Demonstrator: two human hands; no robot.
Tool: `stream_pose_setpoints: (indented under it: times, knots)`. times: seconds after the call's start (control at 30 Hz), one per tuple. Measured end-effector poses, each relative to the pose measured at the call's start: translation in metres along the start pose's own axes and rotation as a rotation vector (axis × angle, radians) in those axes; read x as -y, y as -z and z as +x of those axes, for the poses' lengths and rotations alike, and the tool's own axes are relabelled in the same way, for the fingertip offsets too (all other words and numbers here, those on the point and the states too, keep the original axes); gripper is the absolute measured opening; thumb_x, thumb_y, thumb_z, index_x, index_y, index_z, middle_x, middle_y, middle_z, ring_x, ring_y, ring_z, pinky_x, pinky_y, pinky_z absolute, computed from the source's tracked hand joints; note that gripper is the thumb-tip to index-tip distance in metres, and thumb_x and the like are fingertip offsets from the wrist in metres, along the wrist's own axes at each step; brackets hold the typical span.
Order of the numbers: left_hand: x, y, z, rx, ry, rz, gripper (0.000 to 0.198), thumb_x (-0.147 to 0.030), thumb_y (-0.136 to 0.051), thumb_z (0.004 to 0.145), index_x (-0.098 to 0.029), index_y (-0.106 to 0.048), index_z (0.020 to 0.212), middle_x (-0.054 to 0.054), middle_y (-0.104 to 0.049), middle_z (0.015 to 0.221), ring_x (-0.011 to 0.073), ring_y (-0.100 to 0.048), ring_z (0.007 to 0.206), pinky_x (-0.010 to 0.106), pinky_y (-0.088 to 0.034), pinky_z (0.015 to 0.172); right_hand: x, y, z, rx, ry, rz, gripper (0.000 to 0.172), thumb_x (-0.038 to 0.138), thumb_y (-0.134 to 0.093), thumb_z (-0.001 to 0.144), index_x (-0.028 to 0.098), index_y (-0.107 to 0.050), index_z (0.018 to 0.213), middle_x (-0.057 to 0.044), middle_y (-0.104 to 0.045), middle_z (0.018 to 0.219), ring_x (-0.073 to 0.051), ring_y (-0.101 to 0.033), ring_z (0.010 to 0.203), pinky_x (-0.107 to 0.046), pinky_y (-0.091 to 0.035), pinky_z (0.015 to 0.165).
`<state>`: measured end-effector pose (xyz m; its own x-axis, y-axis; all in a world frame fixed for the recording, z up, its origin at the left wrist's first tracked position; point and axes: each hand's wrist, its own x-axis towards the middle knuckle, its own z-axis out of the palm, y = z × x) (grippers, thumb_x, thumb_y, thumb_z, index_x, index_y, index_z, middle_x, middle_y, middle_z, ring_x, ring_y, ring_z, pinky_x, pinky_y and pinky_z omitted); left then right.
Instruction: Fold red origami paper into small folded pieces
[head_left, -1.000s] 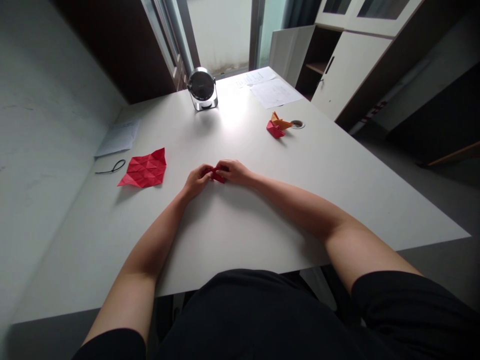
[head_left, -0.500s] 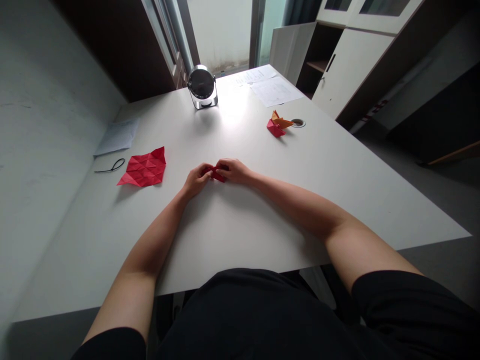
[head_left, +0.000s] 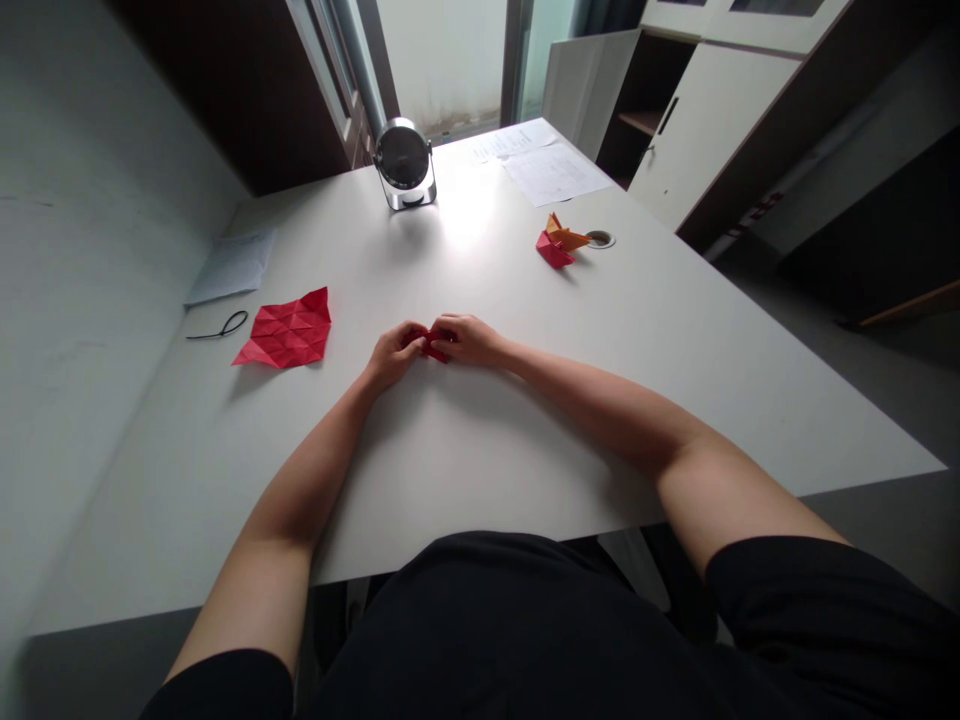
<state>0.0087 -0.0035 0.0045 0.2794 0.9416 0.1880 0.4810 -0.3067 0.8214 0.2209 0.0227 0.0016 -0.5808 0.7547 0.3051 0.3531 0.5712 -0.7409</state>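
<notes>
- White table [head_left: 525,450]: widest thing in view, plain top, bright glare at the far end, left edge close to a pale wall [head_left: 75,250].
- Cabinet [head_left: 712,110] at the far right, just beyond the table's far corner: white doors, one open compartment [head_left: 637,105] with a wooden shelf inside, dark otherwise; contents not possible to tell.
- Glass door [head_left: 450,60] behind the far end of the table, with a dark frame on its left.
- Two bare forearms reaching from the near edge to the middle of the table, black clothing below them.
- Left hand [head_left: 391,354] and right hand [head_left: 466,340]: brought together at the middle of the table, low on the top, fingertips of both pinched on a small red folded paper [head_left: 433,346].
- Red creased sheet [head_left: 286,330]: flat on the table, to the left of the hands and apart from them, covered with triangular fold lines.
- Printed sheets [head_left: 555,172]: white, lying at the far end near the cabinet.
- Grey folded paper [head_left: 231,265]: near the left edge, beyond the red creased sheet.
- Desk fan [head_left: 405,165]: round, dark face, metal stand, upright at the far end near the glare.
- Folded figures [head_left: 559,243]: one red and one orange, touching, far right of the hands, just beside a round cable hole [head_left: 600,239].
- Black cable tie [head_left: 221,327]: looped, just left of the red creased sheet.
- Small red folded paper: mostly hidden by the fingers, only a red strip showing between the two hands.
</notes>
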Motion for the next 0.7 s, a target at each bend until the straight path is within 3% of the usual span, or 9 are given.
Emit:
stream_pose_setpoints:
  times: [0.5, 0.7]
  knots:
    - [0.001, -0.001, 0.0, -0.019, 0.014, 0.038, 0.03, -0.038, -0.057, 0.084, -0.019, -0.068, 0.104, 0.003, -0.072, 0.094, 0.0188, -0.064, 0.085, 0.029, -0.051, 0.08, -0.008, -0.001, 0.004, -0.009, -0.006, 0.026, 0.022, 0.032, -0.057, 0.083, 0.017, -0.068, 0.093, -0.002, -0.063, 0.087, -0.011, -0.05, 0.073, -0.024, -0.037, 0.07]
    - [0.003, -0.001, 0.001, -0.001, 0.001, 0.056, 0.025, -0.038, -0.055, 0.085, -0.018, -0.068, 0.093, 0.001, -0.07, 0.083, 0.0168, -0.061, 0.077, 0.027, -0.049, 0.073, -0.01, -0.002, 0.004, -0.015, -0.025, 0.035, 0.018, 0.031, -0.056, 0.083, 0.017, -0.067, 0.087, -0.001, -0.063, 0.083, -0.011, -0.049, 0.07, -0.023, -0.037, 0.068]
